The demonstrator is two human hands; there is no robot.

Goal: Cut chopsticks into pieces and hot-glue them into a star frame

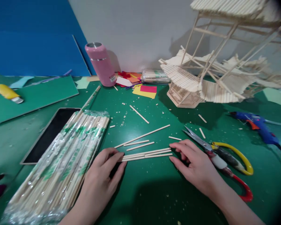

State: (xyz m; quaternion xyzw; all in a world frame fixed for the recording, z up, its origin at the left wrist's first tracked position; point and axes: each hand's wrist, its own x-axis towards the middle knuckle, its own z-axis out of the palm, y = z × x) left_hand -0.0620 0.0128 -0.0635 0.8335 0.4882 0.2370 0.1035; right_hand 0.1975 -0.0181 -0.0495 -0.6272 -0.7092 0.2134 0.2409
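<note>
Several thin wooden sticks [145, 154] lie side by side in a narrow bundle on the green table. My left hand [105, 170] has its thumb and fingers closed around the bundle's left ends. At the right ends, my right hand [192, 161] holds its thumb and forefinger apart, fingertips very close to the sticks; whether they touch is unclear. Just beyond the bundle are two short sticks [140, 146] and a longer stick [142, 136]. Scissors [210, 147] with one yellow and one red handle lie beside my right hand, blades partly apart.
A plastic-wrapped pack of chopsticks [67, 162] overlaps a dark tablet-like slab [51, 134] at left. Behind stand a pink flask [100, 64] and a wooden stick model building [201, 78]. A blue glue gun [257, 123] lies right, a yellow cutter [6, 92] far left.
</note>
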